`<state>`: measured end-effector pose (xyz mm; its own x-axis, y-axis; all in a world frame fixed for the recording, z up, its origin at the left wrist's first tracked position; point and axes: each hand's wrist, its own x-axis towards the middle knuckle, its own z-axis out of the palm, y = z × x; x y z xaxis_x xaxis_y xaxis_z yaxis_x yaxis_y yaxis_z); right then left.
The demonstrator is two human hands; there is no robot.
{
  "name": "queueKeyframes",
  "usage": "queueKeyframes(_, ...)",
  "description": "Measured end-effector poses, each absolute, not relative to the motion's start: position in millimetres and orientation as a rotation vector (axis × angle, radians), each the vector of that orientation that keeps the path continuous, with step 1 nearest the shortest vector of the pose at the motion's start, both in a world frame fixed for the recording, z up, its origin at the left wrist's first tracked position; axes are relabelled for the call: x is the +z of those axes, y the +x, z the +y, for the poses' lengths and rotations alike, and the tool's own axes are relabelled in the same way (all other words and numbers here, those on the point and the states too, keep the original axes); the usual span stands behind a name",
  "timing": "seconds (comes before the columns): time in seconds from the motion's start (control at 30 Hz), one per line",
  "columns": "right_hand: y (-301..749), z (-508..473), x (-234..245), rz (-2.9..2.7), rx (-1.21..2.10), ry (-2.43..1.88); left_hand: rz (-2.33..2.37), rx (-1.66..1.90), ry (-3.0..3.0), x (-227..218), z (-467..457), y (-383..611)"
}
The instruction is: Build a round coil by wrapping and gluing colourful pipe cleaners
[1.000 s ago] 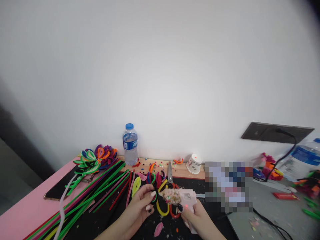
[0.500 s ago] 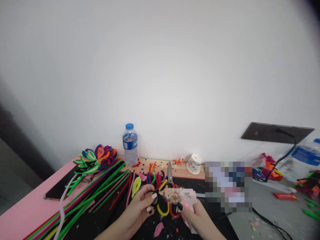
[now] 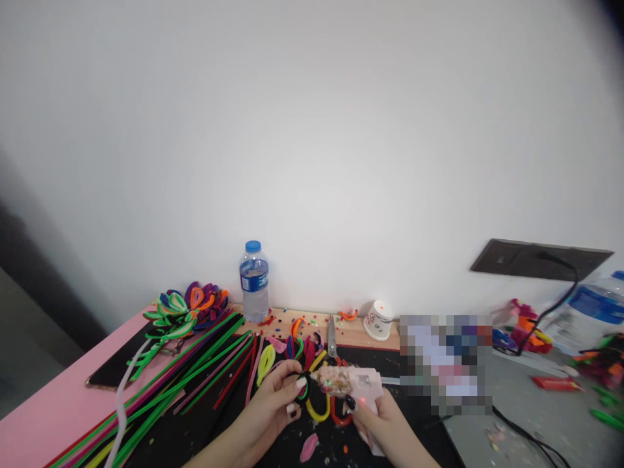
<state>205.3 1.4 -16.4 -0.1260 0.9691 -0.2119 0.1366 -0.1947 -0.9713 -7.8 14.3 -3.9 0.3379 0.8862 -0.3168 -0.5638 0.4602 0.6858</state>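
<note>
My right hand (image 3: 385, 426) grips a pink hot glue gun (image 3: 358, 383) whose nozzle, crusted with glue and coloured bits, points left. My left hand (image 3: 273, 406) pinches a small bent piece of pipe cleaner (image 3: 303, 385), green and dark, right at the nozzle tip. Just below the gun lie a yellow loop (image 3: 316, 411) and a red loop (image 3: 338, 416) of pipe cleaner on the black mat (image 3: 209, 422).
Long pipe cleaners (image 3: 195, 367) fan across the mat beside a pink table edge (image 3: 53, 406). A pipe-cleaner flower bunch (image 3: 188, 309), water bottle (image 3: 254, 281), scissors (image 3: 332, 339) and paper cup (image 3: 379, 320) stand behind. A cable (image 3: 541, 318) and another bottle (image 3: 585, 309) are at right.
My left hand has shifted its pinch slightly up to the nozzle tip; the glue gun has stayed almost still.
</note>
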Motion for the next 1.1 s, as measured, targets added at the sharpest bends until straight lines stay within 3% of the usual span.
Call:
queueKeyframes(0.5, 211, 1, -36, -1.244, 1.452, -1.327, 0.787, 1.044, 0.446, -3, 15, -7)
queueKeyframes(1.1, 208, -3, -23, -1.292, 1.465, -1.375, 0.764, 1.049, 0.393, -9, 18, -8)
